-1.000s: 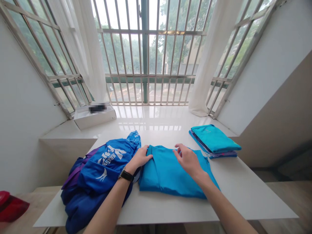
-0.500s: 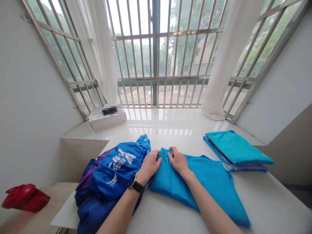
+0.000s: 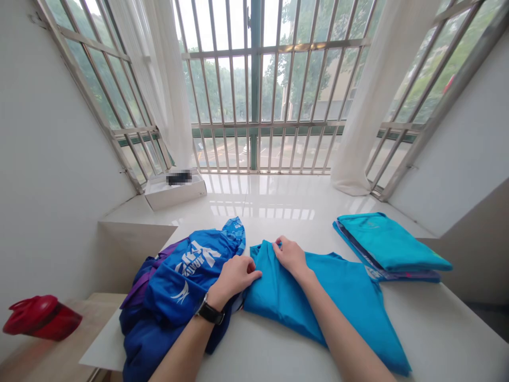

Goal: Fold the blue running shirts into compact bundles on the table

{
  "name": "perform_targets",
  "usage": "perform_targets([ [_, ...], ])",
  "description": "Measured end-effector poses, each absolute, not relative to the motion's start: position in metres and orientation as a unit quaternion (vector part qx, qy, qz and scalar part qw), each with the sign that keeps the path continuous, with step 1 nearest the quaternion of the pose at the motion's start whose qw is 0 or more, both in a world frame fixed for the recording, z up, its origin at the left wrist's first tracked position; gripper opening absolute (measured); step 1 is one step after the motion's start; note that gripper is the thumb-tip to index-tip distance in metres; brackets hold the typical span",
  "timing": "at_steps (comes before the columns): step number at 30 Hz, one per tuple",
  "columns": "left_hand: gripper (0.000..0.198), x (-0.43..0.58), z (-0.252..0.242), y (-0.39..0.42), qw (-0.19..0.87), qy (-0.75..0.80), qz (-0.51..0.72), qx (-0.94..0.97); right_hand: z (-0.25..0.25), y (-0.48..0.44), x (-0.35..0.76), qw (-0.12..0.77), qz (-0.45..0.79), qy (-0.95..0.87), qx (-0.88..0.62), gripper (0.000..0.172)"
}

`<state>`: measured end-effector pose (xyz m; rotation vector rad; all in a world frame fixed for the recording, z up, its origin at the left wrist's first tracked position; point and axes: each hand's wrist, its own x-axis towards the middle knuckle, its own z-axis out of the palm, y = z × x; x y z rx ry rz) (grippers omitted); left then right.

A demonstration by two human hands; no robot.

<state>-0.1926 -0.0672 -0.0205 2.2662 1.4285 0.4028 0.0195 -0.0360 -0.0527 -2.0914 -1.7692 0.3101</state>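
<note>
From the head view, the right hand (image 3: 291,258) is gathering the top fold of a turquoise shirt (image 3: 318,297), with its fingers (image 3: 279,245) close together and pinching the cloth. Their tips are partly disappearing behind the fold, so the exact grip is hard to make out. The left hand (image 3: 234,277) is resting on a blue printed garment (image 3: 191,270), its fingers curled together just beside the shirt's edge. Whether they are catching any turquoise cloth is impossible to tell. A black-strapped watch (image 3: 209,313) is circling the left wrist.

The shirt is lying flat on a white table (image 3: 445,339), with its lower sleeve corner stretching towards the near right. The forearms are cutting across its lower part, and the bottom of the blue garment is running out of the frame. Purple trim (image 3: 139,291) is showing along that garment's left side. To the right, a folded clothing stack (image 3: 389,246) is sitting just beyond the shirt, leaving only a narrow strip of tabletop between them. Wider white tabletop is stretching along the right and far sides. Further off, on a glossy sill (image 3: 258,193), a white box (image 3: 175,195) is holding a pixelated object (image 3: 178,178). A red plastic object (image 3: 42,317) is sitting low at the left, its shape hard to make out.
</note>
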Motion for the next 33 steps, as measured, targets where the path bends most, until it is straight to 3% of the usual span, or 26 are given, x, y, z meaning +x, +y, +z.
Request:
perform_targets([
  [13, 0.034, -0.207, -0.017, -0.058, 0.365, 0.471, 0.162, 0.787, -0.057, -0.043, 0.026, 0.231, 0.106, -0.630, -0.734, 0.022],
  [18, 0.041, -0.206, -0.020, -0.059, 0.319, 0.469, 0.143, 0.811, -0.056, -0.046, 0.026, 0.236, 0.111, -0.628, -0.733, 0.022],
  [24, 0.034, -0.204, -0.023, -0.055, 0.311, 0.471, 0.135, 0.814, -0.056, -0.046, 0.025, 0.230, 0.112, -0.630, -0.733, 0.022],
  [29, 0.035, -0.173, -0.011, -0.038, 0.201, 0.519, 0.129, 0.821, -0.054, -0.047, 0.025, 0.228, 0.116, -0.632, -0.732, 0.021],
  [33, 0.028, -0.144, -0.014, -0.018, 0.172, 0.571, 0.159, 0.787, -0.054, -0.049, 0.024, 0.230, 0.116, -0.635, -0.729, 0.021],
])
